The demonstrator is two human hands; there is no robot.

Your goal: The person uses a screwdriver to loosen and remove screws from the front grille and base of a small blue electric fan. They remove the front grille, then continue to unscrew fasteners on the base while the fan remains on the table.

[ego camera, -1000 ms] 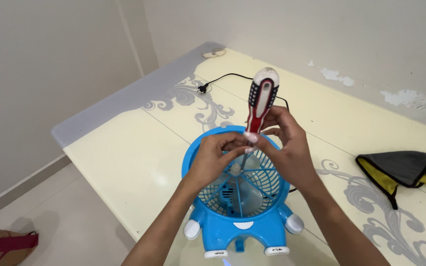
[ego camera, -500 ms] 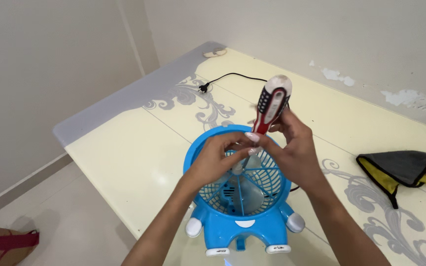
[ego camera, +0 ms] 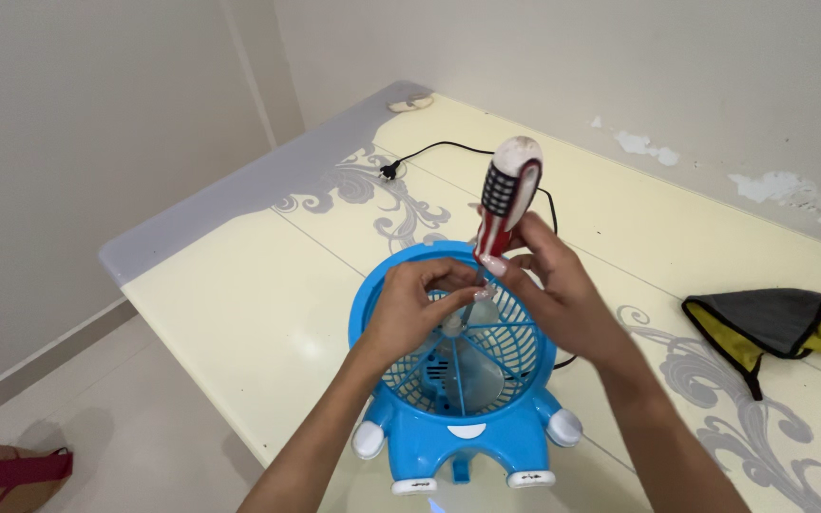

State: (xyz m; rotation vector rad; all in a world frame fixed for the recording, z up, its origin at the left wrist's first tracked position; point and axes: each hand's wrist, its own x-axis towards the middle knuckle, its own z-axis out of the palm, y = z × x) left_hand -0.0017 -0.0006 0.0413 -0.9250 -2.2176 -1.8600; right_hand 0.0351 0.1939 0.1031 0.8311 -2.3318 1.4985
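Head view: the right hand (ego camera: 563,294) is wrapped around a red-and-black screwdriver (ego camera: 504,204), its tip at the hub of the blue table fan (ego camera: 453,380) on the pale yellow table (ego camera: 239,304) — the left hand (ego camera: 410,309) pinches the shaft. The grille is still on — nothing looks removed yet.

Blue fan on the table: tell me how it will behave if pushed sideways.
The blue fan looks like light plastic, so it would probably slide easily. Its small white feet may grip slightly. Its thin grille ribs likely flex under pressure.
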